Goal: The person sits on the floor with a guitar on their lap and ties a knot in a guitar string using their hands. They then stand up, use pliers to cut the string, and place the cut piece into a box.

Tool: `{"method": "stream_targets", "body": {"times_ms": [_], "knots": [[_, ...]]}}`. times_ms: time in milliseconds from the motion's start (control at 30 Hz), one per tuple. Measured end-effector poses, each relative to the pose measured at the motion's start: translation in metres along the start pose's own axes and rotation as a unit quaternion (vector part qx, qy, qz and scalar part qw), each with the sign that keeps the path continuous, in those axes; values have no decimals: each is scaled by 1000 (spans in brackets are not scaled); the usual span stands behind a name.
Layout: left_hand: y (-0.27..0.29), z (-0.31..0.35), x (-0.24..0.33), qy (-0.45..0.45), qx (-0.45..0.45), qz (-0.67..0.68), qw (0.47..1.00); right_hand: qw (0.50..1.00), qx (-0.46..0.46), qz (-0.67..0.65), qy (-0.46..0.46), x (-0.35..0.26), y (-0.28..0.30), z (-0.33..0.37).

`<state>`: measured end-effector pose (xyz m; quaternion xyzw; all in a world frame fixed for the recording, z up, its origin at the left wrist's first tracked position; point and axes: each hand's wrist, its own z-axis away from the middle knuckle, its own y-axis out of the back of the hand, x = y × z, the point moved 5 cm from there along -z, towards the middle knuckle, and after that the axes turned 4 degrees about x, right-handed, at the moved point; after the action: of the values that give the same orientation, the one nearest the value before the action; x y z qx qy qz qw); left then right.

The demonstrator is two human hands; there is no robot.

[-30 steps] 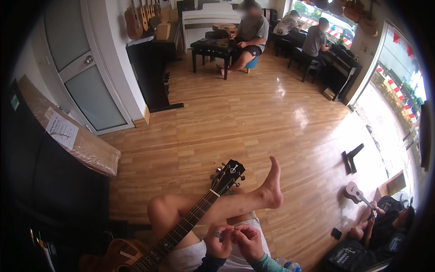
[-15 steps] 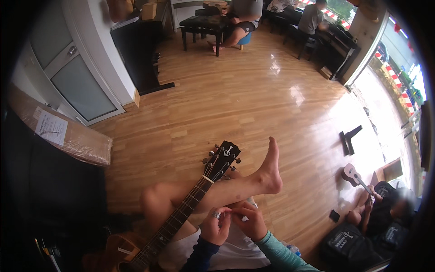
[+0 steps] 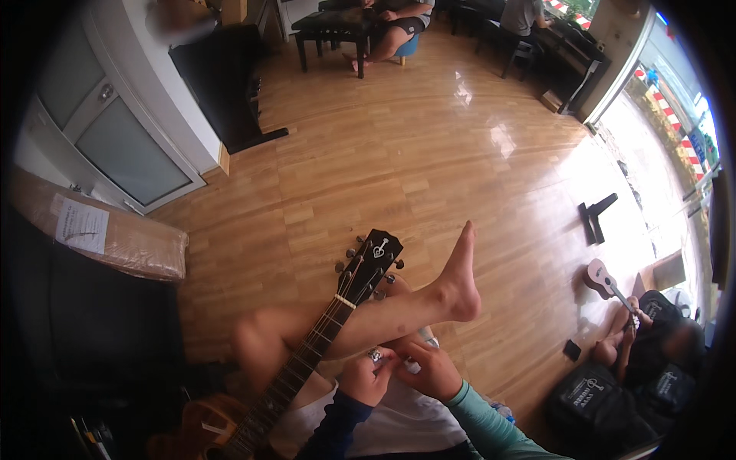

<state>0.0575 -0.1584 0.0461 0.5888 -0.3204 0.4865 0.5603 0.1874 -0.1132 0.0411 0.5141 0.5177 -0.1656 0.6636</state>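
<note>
My left hand, with a ring on a finger and a dark blue sleeve, meets my right hand, in a teal sleeve, above my lap. Both are closed, fingertips pinched together; whatever is between them is too small to make out. Beside my left forearm an acoustic guitar slants across my lap. Its black headstock, with metal tuning pegs, points away over my crossed leg. The brown body at lower left is partly cut off by the dark rim.
A wrapped cardboard box lies at left on something black. At lower right a seated person holds a small ukulele beside black bags. A black stand is on the wooden floor. Other people sit near a bench and pianos.
The view has shifted slightly, so the far bench and people sit higher in it. My hands stay pinched together; the right hand has turned a little. The guitar still rests on my lap.
</note>
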Motion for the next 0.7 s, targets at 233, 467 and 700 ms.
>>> {"method": "stream_targets", "body": {"times_ms": [233, 467, 700], "knots": [[-9, -2, -11, 31, 37, 118, 992, 997, -30, -61, -49, 17, 8, 0], [-18, -6, -10, 59, 29, 171, 983, 982, -21, -165, -83, 43, 5, 6], [-30, -4, -40, 99, 71, 222, 967, 954, -92, -241, -151, 68, -18, 8]]}}
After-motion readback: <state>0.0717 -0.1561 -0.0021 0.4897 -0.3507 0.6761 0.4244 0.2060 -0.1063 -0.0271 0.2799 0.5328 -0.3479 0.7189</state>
